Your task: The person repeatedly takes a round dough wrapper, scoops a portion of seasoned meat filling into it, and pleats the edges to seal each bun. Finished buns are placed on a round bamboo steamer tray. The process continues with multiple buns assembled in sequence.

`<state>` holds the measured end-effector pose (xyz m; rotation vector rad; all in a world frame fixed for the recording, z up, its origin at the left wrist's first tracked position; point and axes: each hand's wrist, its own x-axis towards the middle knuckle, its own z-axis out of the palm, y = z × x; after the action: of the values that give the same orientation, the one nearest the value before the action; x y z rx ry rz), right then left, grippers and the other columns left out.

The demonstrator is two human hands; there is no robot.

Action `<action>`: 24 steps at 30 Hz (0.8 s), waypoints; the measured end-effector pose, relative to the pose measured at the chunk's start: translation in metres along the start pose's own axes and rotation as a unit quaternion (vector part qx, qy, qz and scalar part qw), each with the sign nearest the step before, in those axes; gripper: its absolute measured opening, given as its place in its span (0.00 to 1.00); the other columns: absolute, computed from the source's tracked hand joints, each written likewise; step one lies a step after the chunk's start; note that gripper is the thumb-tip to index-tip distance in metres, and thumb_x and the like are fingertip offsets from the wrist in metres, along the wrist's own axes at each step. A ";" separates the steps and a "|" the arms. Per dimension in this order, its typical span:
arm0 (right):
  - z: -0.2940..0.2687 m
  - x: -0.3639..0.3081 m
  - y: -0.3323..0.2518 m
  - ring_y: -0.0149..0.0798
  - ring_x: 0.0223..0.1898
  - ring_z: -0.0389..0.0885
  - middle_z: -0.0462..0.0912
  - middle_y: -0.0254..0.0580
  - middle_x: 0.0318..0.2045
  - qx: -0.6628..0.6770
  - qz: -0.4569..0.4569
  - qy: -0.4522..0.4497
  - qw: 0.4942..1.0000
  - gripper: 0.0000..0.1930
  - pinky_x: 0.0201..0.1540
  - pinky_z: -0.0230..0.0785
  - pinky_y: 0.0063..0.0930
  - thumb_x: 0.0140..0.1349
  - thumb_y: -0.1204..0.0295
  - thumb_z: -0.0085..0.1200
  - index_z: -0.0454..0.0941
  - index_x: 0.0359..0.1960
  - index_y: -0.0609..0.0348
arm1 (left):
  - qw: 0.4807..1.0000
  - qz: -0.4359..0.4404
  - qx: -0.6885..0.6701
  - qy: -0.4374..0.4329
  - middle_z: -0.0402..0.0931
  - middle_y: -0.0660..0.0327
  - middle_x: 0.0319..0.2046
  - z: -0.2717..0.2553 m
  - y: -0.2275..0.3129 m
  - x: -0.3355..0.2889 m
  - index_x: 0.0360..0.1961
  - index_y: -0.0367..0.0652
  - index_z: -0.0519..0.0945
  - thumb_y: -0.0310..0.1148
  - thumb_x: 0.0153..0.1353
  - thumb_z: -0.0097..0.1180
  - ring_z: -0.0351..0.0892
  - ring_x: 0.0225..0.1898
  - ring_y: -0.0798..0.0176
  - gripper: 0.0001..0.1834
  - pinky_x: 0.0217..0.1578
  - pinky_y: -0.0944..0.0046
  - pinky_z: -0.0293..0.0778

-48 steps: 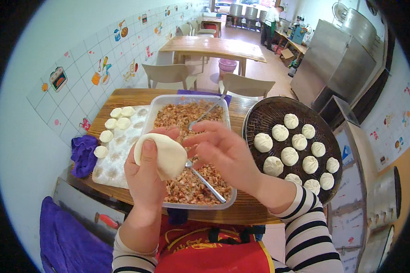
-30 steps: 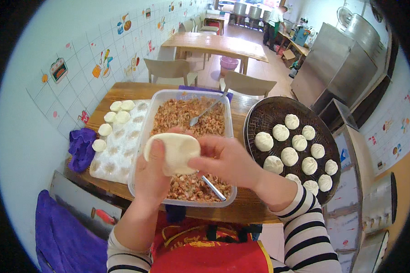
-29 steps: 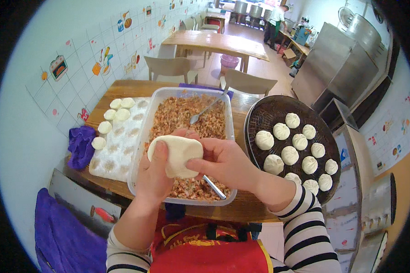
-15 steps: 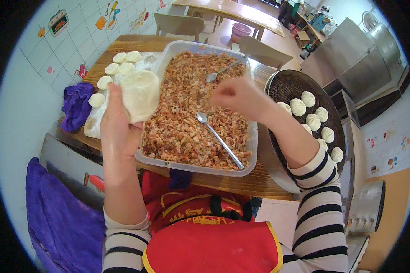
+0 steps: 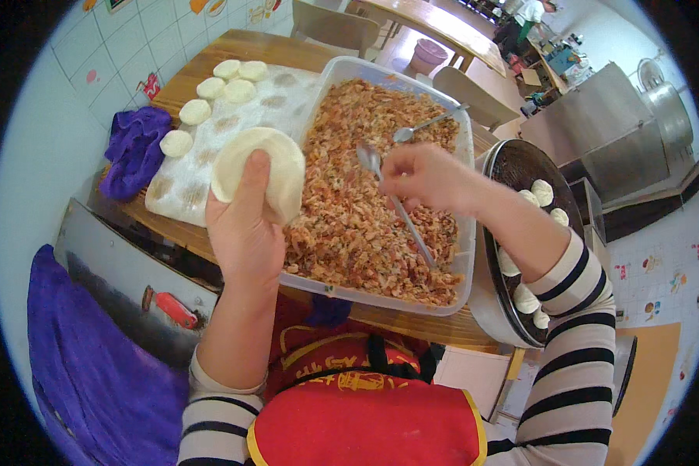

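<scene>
My left hand grips a round, flat dough wrapper, thumb across its face and the fingers hidden behind it. It is held up beside the left wall of a clear plastic tub filled with reddish-brown chopped filling. Over the filling, my right hand is closed around the upper handle of a metal spoon. The spoon's bowl points away from me, and its handle end slants toward the near right. A second spoon lies in the far part of the filling.
Several small dough discs sit on a floured white cloth, left of the tub. A purple cloth lies beside them. At right stands a round dark steamer tray with several filled buns. A person stands far off.
My right hand has come down onto the near spoon, which has shifted away from the tub's near rim. My left hand has turned the wrapper, its thumb now over the face. The view has shifted.
</scene>
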<state>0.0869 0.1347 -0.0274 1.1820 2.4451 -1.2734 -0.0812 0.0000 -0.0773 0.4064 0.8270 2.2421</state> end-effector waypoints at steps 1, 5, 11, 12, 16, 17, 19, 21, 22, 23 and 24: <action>-0.001 0.005 -0.006 0.45 0.24 0.80 0.80 0.45 0.23 0.012 -0.031 -0.011 0.999 0.07 0.29 0.73 0.33 0.55 0.72 0.52 0.77 0.34 0.61 | 1.000 -0.010 0.008 0.002 0.78 0.59 0.41 -0.001 -0.001 0.000 0.46 0.35 0.75 0.27 0.60 0.57 0.78 0.42 0.67 0.14 0.43 0.66 0.75; 0.024 0.018 -0.023 0.46 0.26 0.81 0.80 0.44 0.27 -0.412 -0.303 0.075 0.856 0.11 0.27 0.74 0.35 0.54 0.76 0.49 0.76 0.40 0.56 | 0.994 -0.022 0.102 -0.021 0.77 0.60 0.35 -0.006 -0.001 0.001 0.43 0.37 0.73 0.41 0.63 0.54 0.78 0.32 0.68 0.17 0.21 0.67 0.74; 0.044 0.011 -0.026 0.46 0.27 0.81 0.77 0.43 0.25 -0.457 -0.353 0.001 0.817 0.16 0.28 0.74 0.37 0.51 0.74 0.48 0.74 0.44 0.62 | 0.996 -0.022 0.086 -0.030 0.78 0.61 0.36 0.000 -0.002 0.004 0.45 0.34 0.76 0.40 0.64 0.54 0.77 0.37 0.70 0.18 0.39 0.70 0.74; 0.044 0.010 -0.026 0.45 0.26 0.81 0.77 0.43 0.25 -0.454 -0.365 0.002 0.813 0.17 0.28 0.74 0.37 0.51 0.74 0.48 0.74 0.44 0.64 | 0.993 -0.025 0.112 -0.003 0.78 0.61 0.36 0.002 -0.003 0.005 0.45 0.34 0.76 0.39 0.64 0.54 0.77 0.37 0.71 0.18 0.39 0.70 0.73; 0.047 0.000 -0.029 0.45 0.26 0.80 0.77 0.43 0.25 -0.450 -0.376 0.006 0.810 0.19 0.27 0.74 0.35 0.50 0.73 0.49 0.73 0.45 0.68 | 0.992 -0.018 0.128 -0.004 0.78 0.61 0.37 0.007 -0.003 0.005 0.44 0.34 0.76 0.39 0.64 0.54 0.76 0.37 0.71 0.17 0.40 0.70 0.73; 0.049 -0.004 -0.030 0.45 0.26 0.80 0.77 0.43 0.25 -0.457 -0.375 0.000 0.806 0.20 0.27 0.74 0.35 0.50 0.73 0.49 0.73 0.46 0.68 | 0.992 -0.020 0.126 -0.004 0.78 0.61 0.37 0.007 -0.002 0.004 0.44 0.34 0.76 0.39 0.64 0.54 0.76 0.37 0.72 0.17 0.40 0.70 0.73; 0.052 -0.015 -0.030 0.45 0.25 0.80 0.76 0.43 0.25 -0.470 -0.376 -0.004 0.799 0.21 0.27 0.74 0.35 0.50 0.73 0.49 0.72 0.48 0.68 | 0.990 -0.027 0.138 -0.012 0.78 0.61 0.37 0.006 -0.001 0.003 0.44 0.34 0.76 0.39 0.64 0.54 0.76 0.37 0.72 0.17 0.40 0.70 0.73; 0.055 -0.027 -0.026 0.45 0.26 0.80 0.76 0.42 0.25 -0.457 -0.375 -0.044 0.805 0.22 0.27 0.73 0.35 0.50 0.72 0.49 0.72 0.49 0.68 | 0.989 -0.031 0.143 -0.020 0.78 0.61 0.37 0.006 0.000 0.002 0.44 0.34 0.76 0.38 0.64 0.53 0.76 0.37 0.72 0.17 0.39 0.70 0.73; 0.056 -0.032 -0.023 0.44 0.26 0.80 0.76 0.42 0.24 -0.434 -0.392 -0.051 0.810 0.23 0.27 0.73 0.35 0.51 0.72 0.49 0.71 0.50 0.68 | 0.989 -0.031 0.145 -0.027 0.78 0.61 0.37 0.006 0.000 0.002 0.44 0.34 0.76 0.38 0.64 0.53 0.76 0.37 0.72 0.17 0.39 0.71 0.73; 0.055 -0.036 -0.019 0.44 0.26 0.80 0.76 0.43 0.25 -0.432 -0.359 -0.067 0.825 0.23 0.28 0.73 0.35 0.50 0.72 0.49 0.71 0.50 0.68 | 0.989 -0.027 0.144 -0.037 0.78 0.61 0.37 0.007 0.000 0.001 0.44 0.34 0.76 0.38 0.64 0.53 0.76 0.37 0.73 0.17 0.38 0.71 0.73; 0.052 -0.039 -0.014 0.44 0.27 0.80 0.76 0.43 0.25 -0.417 -0.344 -0.073 0.838 0.23 0.29 0.73 0.35 0.50 0.72 0.49 0.71 0.50 0.67 | 0.987 -0.032 0.151 -0.034 0.78 0.61 0.37 0.007 -0.001 0.000 0.44 0.34 0.76 0.39 0.65 0.53 0.76 0.37 0.73 0.17 0.38 0.71 0.72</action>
<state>0.0923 0.0681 -0.0339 -0.0316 2.8587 -0.1992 -0.0776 0.0039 -0.0726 0.5853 1.1310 2.0367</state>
